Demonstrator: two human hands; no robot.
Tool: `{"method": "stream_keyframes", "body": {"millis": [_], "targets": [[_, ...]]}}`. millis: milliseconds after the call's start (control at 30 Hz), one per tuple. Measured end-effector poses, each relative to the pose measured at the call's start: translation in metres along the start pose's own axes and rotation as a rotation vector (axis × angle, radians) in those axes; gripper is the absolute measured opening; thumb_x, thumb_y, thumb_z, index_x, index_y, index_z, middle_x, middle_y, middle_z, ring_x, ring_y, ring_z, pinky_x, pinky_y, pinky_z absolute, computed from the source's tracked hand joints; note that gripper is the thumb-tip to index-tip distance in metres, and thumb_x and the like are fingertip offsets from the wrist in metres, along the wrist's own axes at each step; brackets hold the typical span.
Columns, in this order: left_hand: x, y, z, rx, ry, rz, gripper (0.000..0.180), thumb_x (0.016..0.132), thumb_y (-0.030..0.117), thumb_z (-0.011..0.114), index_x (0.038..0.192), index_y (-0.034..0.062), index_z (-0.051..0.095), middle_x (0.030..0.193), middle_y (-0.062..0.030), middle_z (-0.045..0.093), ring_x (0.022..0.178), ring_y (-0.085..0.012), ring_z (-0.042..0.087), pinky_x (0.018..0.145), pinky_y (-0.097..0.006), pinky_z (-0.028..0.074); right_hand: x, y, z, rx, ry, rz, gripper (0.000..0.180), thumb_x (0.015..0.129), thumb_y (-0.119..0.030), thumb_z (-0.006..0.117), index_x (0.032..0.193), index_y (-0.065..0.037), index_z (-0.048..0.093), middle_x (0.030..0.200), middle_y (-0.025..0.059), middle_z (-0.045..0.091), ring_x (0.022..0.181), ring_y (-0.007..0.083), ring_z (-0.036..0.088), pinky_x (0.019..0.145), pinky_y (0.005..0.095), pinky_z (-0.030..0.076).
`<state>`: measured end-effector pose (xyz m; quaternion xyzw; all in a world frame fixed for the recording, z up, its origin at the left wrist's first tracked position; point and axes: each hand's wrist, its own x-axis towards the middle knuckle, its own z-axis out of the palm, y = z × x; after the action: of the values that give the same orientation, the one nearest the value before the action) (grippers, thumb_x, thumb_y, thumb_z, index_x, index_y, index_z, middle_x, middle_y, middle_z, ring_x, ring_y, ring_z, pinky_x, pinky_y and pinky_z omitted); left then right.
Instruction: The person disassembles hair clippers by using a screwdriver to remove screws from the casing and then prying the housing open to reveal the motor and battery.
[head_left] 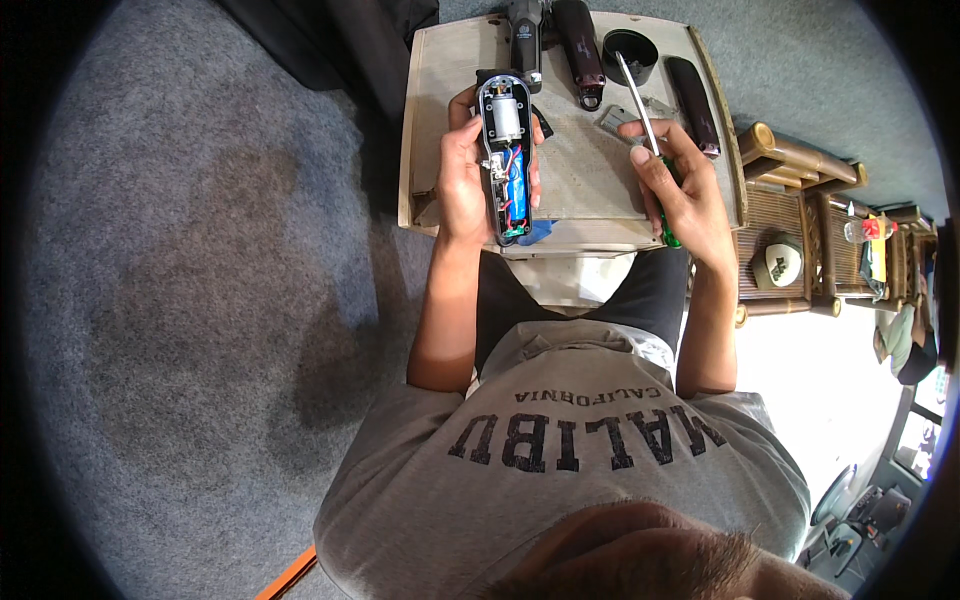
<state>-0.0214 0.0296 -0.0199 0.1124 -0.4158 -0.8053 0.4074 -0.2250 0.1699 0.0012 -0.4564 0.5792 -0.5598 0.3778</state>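
Note:
An opened hair clipper (507, 160) lies upright in my left hand (462, 190), the fingers wrapped round its casing. Inside the casing show a silver motor, a blue battery cell, red wires and a small green board at the lower end. My right hand (697, 205) is closed round a screwdriver (637, 103) with a green handle. The metal shaft points up and away, apart from the clipper, its tip overlapping a round black dish (646, 70) in the picture. Small loose pieces (615, 120) lie on the table beside the right fingers.
On the cream-coloured table (590, 185) are a grey-black clipper (526, 45) and two dark maroon casing parts, one at the back (580, 50) and one at the right (694, 105). Bamboo furniture (775, 210) to the right bears a cap (783, 264) and a bottle (858, 231). Dark cloth (375, 50) hangs at the far left.

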Motion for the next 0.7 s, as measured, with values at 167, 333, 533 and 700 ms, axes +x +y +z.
{"method": "stream_keyframes", "body": {"millis": [167,333,533,700], "targets": [[0.002,-0.004,-0.002,0.035,-0.042,0.038,0.038,0.112,0.037,0.037,0.143,0.0153,0.04,0.11,-0.0246,0.06,0.072,-0.0231,0.068,0.051,-0.036,0.062,0.0,-0.003,0.002,-0.008,0.011,0.002,0.032,0.11,-0.024,0.059,0.133,-0.001,0.06,0.08,-0.0015,0.058,0.047,0.0022,0.044,0.043,0.0218,0.032],[0.002,0.0,0.005,0.075,-0.025,0.028,0.032,0.114,0.034,0.039,0.141,0.0162,0.038,0.103,-0.0188,0.065,0.068,-0.0192,0.068,0.048,-0.033,0.059,-0.001,-0.003,0.002,-0.012,0.021,0.0,0.032,0.11,-0.024,0.06,0.132,-0.001,0.061,0.078,-0.002,0.057,0.048,0.0021,0.044,0.043,0.0218,0.032],[0.003,0.001,0.006,0.119,-0.041,0.056,0.034,0.115,0.033,0.038,0.143,0.0141,0.037,0.101,-0.018,0.065,0.065,-0.0178,0.067,0.047,-0.031,0.058,-0.001,-0.005,0.003,-0.018,0.032,0.005,0.032,0.11,-0.025,0.06,0.132,-0.001,0.061,0.076,-0.0029,0.057,0.048,0.0021,0.043,0.043,0.0216,0.031],[0.003,0.002,0.006,0.133,-0.037,0.058,0.034,0.115,0.034,0.038,0.142,0.0135,0.037,0.1,-0.0176,0.065,0.064,-0.0173,0.067,0.047,-0.031,0.058,-0.001,-0.004,0.003,-0.034,0.03,0.007,0.032,0.11,-0.024,0.06,0.132,-0.001,0.062,0.077,-0.0025,0.058,0.049,0.0021,0.043,0.043,0.0216,0.032]]}}
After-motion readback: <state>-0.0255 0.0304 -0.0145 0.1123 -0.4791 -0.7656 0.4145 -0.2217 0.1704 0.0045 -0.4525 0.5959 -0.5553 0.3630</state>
